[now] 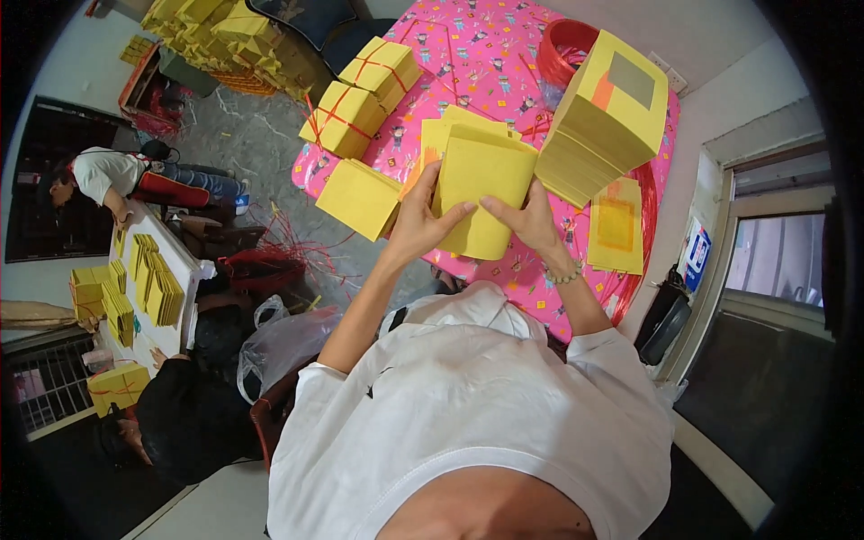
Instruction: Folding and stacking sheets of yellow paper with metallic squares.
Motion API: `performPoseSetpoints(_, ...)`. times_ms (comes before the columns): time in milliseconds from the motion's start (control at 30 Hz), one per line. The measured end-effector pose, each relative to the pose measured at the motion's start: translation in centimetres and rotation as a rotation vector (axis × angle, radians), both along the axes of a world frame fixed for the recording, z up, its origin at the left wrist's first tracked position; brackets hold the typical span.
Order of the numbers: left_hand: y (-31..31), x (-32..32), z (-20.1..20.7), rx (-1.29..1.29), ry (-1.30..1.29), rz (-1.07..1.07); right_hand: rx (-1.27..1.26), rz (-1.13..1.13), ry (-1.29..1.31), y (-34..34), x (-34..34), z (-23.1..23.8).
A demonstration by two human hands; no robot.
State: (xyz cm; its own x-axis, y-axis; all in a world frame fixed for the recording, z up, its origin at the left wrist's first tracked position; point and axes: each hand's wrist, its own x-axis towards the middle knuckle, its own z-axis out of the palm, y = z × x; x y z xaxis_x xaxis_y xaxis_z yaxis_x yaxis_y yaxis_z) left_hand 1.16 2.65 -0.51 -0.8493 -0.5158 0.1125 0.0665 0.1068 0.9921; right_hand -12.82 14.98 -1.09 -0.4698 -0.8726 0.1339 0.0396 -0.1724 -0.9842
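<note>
A bent wad of yellow paper point(486, 180) is held up between my two hands, over the near part of a pink patterned tabletop. My left hand point(421, 216) grips its left edge, thumb across the front. On the opposite edge my right hand point(529, 216) has its thumb pressed on the front and its fingers behind, mostly hidden. Behind the wad lie more yellow sheets point(459, 119), some with orange print. To the left sits a yellow stack point(358, 196); a tall yellow paper stack point(589, 126) stands to the right.
Two bundles tied with red strips point(346, 117) lie at the table's left edge. A red coil of strip point(569, 49) sits at the far right, above printed sheets point(616, 225). Two people work at a white table point(189, 270) on the left. A plastic bag point(288, 346) hangs nearby.
</note>
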Motion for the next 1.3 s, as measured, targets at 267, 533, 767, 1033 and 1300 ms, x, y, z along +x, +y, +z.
performPoseSetpoints(267,-0.5,-0.5,1.1,0.402,-0.027,-0.126,0.103,-0.119,-0.112,-0.9,0.6,1.3)
performPoseSetpoints(533,-1.6,-0.8,1.2,0.473,-0.117,-0.167,0.157,-0.116,-0.215,-1.7,-0.3,0.1)
performPoseSetpoints(767,-0.4,-1.0,0.1,0.365,-0.052,-0.052,0.057,-0.132,-0.064,-1.9,0.1,0.2)
performPoseSetpoints(1033,2.0,-0.5,0.5,0.268,0.15,0.039,0.004,-0.168,-0.012,-0.8,1.4,1.9)
performPoseSetpoints(1300,2.4,-0.2,0.9,0.242,0.196,0.049,-0.001,-0.191,-0.032,0.1,2.2,2.4)
